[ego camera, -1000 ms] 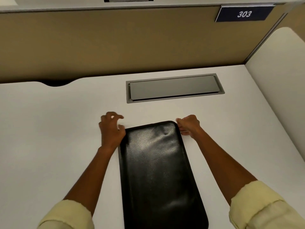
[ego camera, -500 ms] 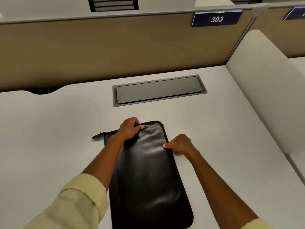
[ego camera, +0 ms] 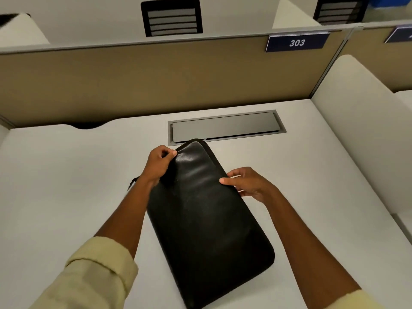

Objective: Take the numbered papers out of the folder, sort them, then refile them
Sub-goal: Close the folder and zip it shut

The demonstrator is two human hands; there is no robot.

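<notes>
A black leather zip folder [ego camera: 207,221] lies on the white desk [ego camera: 66,186], its far end lifted and turned toward the left. My left hand [ego camera: 158,164] pinches the folder's far left corner between thumb and fingers. My right hand [ego camera: 249,183] grips the right edge, thumb on top and fingers underneath. A thin pale edge shows by my right fingers; I cannot tell whether it is paper. A dark strap or zip tail [ego camera: 131,182] pokes out behind my left wrist. No numbered papers can be made out.
A grey cable hatch [ego camera: 225,127] is set into the desk just beyond the folder. A tan partition [ego camera: 133,81] with a blue sign reading 303 [ego camera: 296,43] closes the back. A white side panel [ego camera: 361,121] stands at the right. Black chair backs [ego camera: 171,17] show beyond.
The folder's far end has risen off the desk and swung left. My left hand shifted from the top edge to the far left corner; my right hand now grips the right edge.
</notes>
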